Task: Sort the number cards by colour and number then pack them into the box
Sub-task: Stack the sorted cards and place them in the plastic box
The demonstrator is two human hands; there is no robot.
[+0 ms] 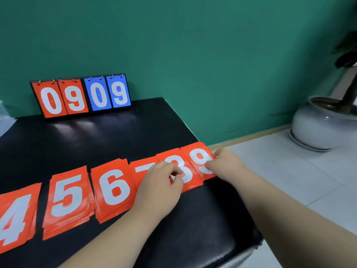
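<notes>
Black table (116,136), green wall (173,45): red cards (67,196) sorted in piles 4 to 9.
Left hand (160,188) pinches the 8 pile (188,177) in its grip, right hand (226,165) the 9 pile (197,157); stacking them seems next; no box shows.

- Number cards (114,188): bright orange-red, each with one large white numeral; 4 to 9 show along the row.
- Scoreboard (81,95): black frame, two orange-red panels on the left and two blue panels on the right. All four carry white numerals, reading 0 9 0 9, and hang from silver rings.
- Table (135,132): glossy black, with pale reflections below the scoreboard.
- Wall (193,45): plain teal green.
- Skirting (251,135): light tan.
- Floor (289,171): pale grey tiles with thin darker joints.
- Pot (316,128): glazed greyish white, dark inside.
- Plant (346,53): very dark green, almost black.
</notes>
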